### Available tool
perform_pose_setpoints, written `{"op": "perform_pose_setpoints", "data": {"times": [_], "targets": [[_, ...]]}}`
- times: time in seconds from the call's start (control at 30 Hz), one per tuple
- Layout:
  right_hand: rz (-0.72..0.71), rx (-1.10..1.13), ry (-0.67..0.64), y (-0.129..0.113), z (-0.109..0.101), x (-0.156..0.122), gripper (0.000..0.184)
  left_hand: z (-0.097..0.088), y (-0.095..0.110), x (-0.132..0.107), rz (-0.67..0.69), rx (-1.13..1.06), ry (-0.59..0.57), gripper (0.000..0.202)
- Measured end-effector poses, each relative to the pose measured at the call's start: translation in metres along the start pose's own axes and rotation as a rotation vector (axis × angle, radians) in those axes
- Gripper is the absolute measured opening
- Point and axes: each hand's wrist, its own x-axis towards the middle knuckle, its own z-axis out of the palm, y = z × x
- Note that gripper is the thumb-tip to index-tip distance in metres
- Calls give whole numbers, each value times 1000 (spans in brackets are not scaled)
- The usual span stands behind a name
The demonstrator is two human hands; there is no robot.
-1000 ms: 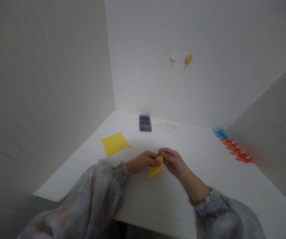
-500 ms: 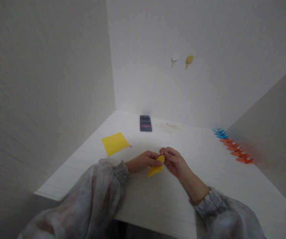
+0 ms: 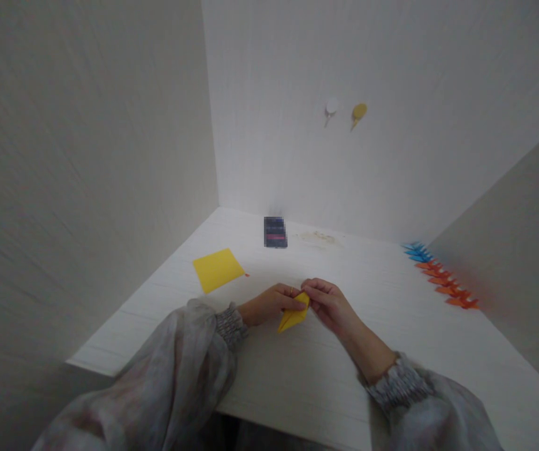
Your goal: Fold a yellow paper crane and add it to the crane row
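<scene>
A folded piece of yellow origami paper [image 3: 292, 319] is held above the white table, its long point aimed down toward me. My left hand [image 3: 273, 303] pinches it from the left, with the thumb lying across its face and a ring on one finger. At its upper right end, my right hand [image 3: 328, 303] has its fingertips closed on the paper's tip; the exact grip is partly hidden. Left of my hands, a flat sheet of yellow paper [image 3: 218, 270] lies on the table, with a tiny orange scrap [image 3: 247, 275] at its right corner.
Against the right wall stands a row of folded paper figures, blue ones [image 3: 418, 252] behind several orange ones [image 3: 447, 285]. A dark blurred object [image 3: 275, 232] sits by the back wall. Two hooks, white [image 3: 331, 108] and yellow [image 3: 359, 111], are on that wall. The table [image 3: 297, 388] ends close to me.
Both hands stay in nearly the same place on the folded paper. The right fingers have shifted slightly at its tip. The whole view has moved a little.
</scene>
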Motion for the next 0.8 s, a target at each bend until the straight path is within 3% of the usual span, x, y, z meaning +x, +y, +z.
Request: {"op": "perform_pose_setpoints", "data": {"times": [0.27,0.57,0.67,0.8], "targets": [[18,-71,89,1,1,3,14,-1,-6,7,29,61,70,26],[9,-224,186,5,2,3,22,-10,-15,10,127,531,149,31],[11,-204,207,3,1,3,21,-10,-14,9,118,516,118,31],[-9,-172,250,2,2,3,19,-9,-14,8,56,338,85,29]]}}
